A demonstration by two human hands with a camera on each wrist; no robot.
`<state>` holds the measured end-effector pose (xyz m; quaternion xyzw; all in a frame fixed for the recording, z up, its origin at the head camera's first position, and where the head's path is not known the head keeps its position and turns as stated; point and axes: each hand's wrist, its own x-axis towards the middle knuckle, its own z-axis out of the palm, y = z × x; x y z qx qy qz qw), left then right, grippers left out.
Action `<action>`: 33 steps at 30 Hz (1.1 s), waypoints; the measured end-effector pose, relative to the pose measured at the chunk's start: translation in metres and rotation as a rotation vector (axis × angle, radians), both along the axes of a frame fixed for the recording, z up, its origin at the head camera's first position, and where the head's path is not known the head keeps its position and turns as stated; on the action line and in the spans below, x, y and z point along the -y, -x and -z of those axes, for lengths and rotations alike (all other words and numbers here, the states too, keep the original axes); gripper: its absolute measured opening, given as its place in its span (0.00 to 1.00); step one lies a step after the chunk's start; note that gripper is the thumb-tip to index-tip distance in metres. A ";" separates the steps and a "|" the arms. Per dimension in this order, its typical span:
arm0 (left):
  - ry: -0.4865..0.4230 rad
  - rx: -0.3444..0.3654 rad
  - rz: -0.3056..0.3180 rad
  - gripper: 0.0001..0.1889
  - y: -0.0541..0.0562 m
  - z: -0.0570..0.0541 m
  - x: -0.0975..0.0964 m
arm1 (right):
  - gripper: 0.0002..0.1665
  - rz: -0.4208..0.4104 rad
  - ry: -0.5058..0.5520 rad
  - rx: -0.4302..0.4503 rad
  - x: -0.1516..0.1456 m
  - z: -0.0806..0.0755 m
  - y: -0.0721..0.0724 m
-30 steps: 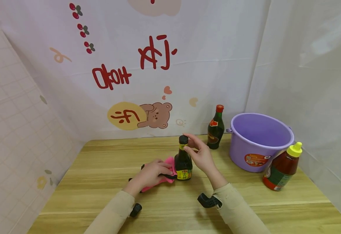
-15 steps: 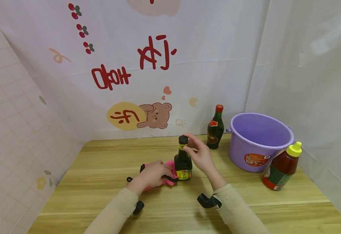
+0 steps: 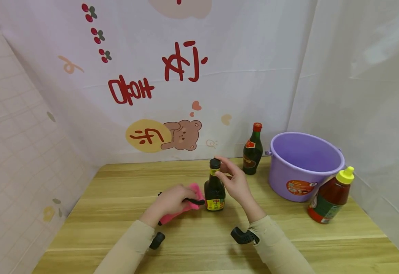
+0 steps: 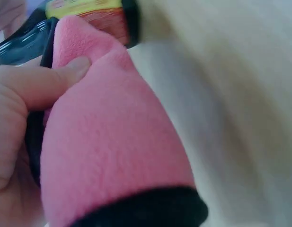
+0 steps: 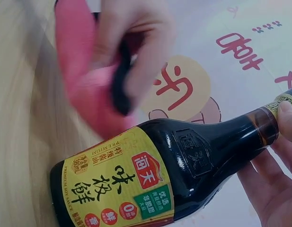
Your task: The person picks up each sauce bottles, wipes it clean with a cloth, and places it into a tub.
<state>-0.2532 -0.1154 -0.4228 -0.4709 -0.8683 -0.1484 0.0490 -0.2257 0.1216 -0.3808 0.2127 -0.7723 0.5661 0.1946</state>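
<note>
A dark soy sauce bottle (image 3: 214, 188) with a black cap and yellow label stands upright near the middle of the wooden table. My right hand (image 3: 234, 182) grips it by the neck, thumb on the near side and fingers behind. In my left hand (image 3: 170, 199) is a pink cloth (image 4: 112, 137) with black edging, pinched between thumb and fingers and folded over. The cloth's tip lies right at the bottle's left side, by the label. From the right wrist view, the left hand and cloth look blurred beside the label (image 5: 117, 184).
A green bottle with a red cap (image 3: 252, 152) stands at the table's back edge. Right of it is a purple bucket (image 3: 288, 180). A red sauce bottle with a yellow nozzle (image 3: 329, 198) leans against the bucket. A printed curtain (image 3: 237, 95) hangs behind.
My left hand with the cloth has shifted slightly left and up along the bottle's side, after dipping right half a second ago. The right hand and the soy sauce bottle stay in place.
</note>
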 end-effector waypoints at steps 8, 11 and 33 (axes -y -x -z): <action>-0.279 -0.196 -0.060 0.16 -0.004 -0.036 -0.001 | 0.27 0.019 -0.001 0.041 -0.001 0.003 0.002; -0.371 -0.280 -0.055 0.18 -0.006 -0.047 -0.004 | 0.27 0.019 0.001 0.043 -0.001 0.002 0.002; -0.500 -0.346 0.004 0.18 -0.001 -0.039 -0.025 | 0.28 0.000 0.011 0.004 -0.008 0.027 0.021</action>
